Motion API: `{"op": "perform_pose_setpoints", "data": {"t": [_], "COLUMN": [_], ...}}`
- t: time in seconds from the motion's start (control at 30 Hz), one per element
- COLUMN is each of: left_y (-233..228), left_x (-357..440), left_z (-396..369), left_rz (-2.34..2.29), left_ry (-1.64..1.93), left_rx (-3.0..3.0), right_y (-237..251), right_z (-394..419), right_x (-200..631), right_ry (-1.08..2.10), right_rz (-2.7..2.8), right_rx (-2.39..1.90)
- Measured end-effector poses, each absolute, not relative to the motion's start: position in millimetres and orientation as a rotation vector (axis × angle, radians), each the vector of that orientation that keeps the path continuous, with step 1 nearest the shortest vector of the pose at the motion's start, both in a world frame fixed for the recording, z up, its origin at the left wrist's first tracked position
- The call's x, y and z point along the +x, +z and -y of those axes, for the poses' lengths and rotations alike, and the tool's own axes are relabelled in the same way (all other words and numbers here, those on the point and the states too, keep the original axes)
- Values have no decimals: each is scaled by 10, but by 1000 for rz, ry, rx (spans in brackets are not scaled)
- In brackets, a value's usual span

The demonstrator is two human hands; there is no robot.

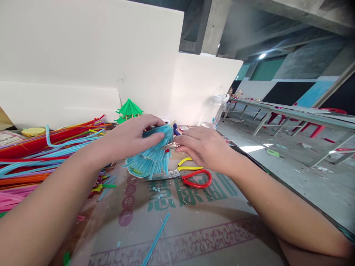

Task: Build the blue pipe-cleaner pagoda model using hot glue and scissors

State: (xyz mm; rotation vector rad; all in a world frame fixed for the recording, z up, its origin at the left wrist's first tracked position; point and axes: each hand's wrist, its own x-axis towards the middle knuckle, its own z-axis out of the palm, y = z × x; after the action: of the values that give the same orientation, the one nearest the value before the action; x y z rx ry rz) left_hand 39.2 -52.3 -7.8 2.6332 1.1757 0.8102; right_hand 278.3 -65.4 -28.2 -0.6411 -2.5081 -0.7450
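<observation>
One purple-circled "特" [129, 202] near blue fringed piece [151, 156]

So from my end of the feed, the main piece is a light-blue fringed thing [151, 158], just off centre toward 8 o'clock. It's a bunch of fuzzy strips packed side by side in overlapping layers, kinda like a shaggy roof. It's tilted, with the wide ragged edge fanning out toward 6 and 7 o'clock, strip ends uneven, and I can see a pale green patch peeking out at its 7. On its 3 o'clock side there's a shiny metal tool [171, 145], tip aimed at 9, right at the strips. Can't tell if they're touching.
</observation>
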Motion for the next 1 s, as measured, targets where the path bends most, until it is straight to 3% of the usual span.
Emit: {"op": "perform_pose_setpoints", "data": {"t": [1.0], "left_y": [-66], "left_x": [355], "left_z": [515], "left_rz": [-1141], "left_ry": [787], "left_rx": [2590], "right_y": [-255], "right_z": [630], "right_x": [2848], "right_ry": [-780], "right_rz": [2463], "right_rx": [-630]}}
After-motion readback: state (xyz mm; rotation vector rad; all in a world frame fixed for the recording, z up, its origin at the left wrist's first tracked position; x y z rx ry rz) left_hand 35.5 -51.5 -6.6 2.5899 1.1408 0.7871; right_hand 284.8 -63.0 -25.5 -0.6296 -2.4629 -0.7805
